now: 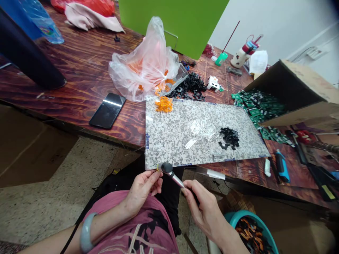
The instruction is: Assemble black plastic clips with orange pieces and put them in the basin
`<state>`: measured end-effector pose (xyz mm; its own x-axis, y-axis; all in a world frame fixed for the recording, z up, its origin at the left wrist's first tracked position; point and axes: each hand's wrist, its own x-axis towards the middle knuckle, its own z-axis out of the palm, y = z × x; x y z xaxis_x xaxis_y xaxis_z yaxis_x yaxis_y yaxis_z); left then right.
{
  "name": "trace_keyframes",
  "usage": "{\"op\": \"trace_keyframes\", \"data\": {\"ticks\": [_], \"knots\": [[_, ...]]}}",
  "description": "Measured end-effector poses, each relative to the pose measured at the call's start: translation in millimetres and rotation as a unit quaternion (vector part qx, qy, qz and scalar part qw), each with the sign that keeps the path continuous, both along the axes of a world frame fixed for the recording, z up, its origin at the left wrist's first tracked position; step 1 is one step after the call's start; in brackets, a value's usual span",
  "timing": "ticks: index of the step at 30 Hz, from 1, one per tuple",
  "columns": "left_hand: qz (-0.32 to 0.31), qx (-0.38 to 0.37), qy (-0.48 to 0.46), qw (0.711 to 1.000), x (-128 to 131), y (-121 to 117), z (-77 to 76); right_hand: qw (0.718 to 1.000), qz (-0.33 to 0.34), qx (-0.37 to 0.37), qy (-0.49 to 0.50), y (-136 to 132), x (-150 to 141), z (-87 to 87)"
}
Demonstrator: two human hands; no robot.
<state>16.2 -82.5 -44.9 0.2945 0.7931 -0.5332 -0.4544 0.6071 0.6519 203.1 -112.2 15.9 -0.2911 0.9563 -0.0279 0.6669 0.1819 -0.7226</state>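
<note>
Tool between left hand and right hand, below edge of speckled board.

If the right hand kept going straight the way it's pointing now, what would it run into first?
Most likely the left hand, which holds the far end of the black-tipped metal tool pinched by the right hand, though depth is hard to judge from this view.

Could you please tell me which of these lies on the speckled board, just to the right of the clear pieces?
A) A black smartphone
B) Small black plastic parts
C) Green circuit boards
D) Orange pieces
B. The small black plastic parts lie in a heap on the speckled board, directly right of the clear pieces.
</note>
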Motion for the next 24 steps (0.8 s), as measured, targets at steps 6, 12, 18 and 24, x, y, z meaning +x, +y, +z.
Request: {"op": "trace_keyframes", "data": {"ticks": [6,12,18,24], "knots": [[0.012,0.007,0.016,1.0,0.8,0.4,3.8,0.996,-0.005,0.084,0.035,-3.7,-0.1,23.7],[0.012,0.012,0.012,1.0,0.5,0.8,3.1,0.996,-0.006,0.086,0.008,-2.2,-5.6,9.5],[0.013,0.005,0.018,1.0,0.6,0.3,3.4,0.991,-0.023,0.13,0.037,-3.3,-0.1,24.8],[0.016,-0.002,0.024,1.0,1.3,0.9,4.4,0.993,-0.059,0.102,0.03,-5.8,2.2,10.4]]}}
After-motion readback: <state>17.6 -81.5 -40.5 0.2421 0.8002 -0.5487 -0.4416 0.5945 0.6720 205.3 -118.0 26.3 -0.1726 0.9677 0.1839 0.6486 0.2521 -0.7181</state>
